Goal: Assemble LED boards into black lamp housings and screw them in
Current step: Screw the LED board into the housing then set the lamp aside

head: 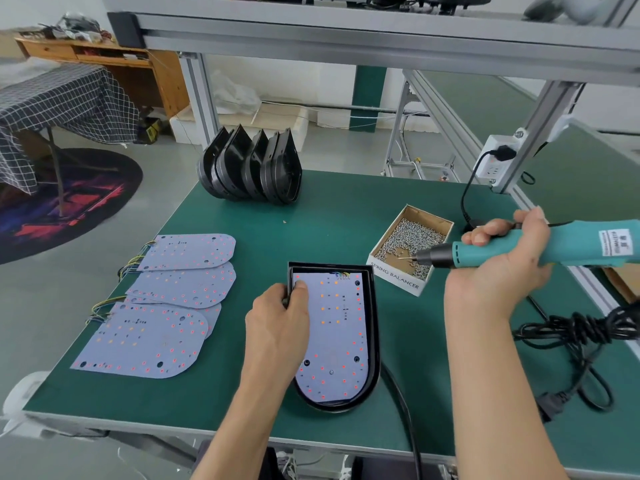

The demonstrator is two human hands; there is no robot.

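Left hand (278, 317) pressed down, right hand (502, 268) raised, fingers (485, 233) curled.

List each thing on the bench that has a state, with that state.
Lamp housing: flat, LED board inside.
Left hand: grips the housing's left rim.
Right hand: holds the electric screwdriver, bit over the screw box.
Screw box: open, holding screws.
Spare housings: stacked on edge.
Loose boards: overlapping.

Open green mat shows on the table (339, 216) between the row of upright black plastic lamp housings (249, 166) and the cardboard box of silver screws (410, 242). Overlapping pale LED boards (162, 306) fill the left; a tangled black cable (575, 336) crowds the right.
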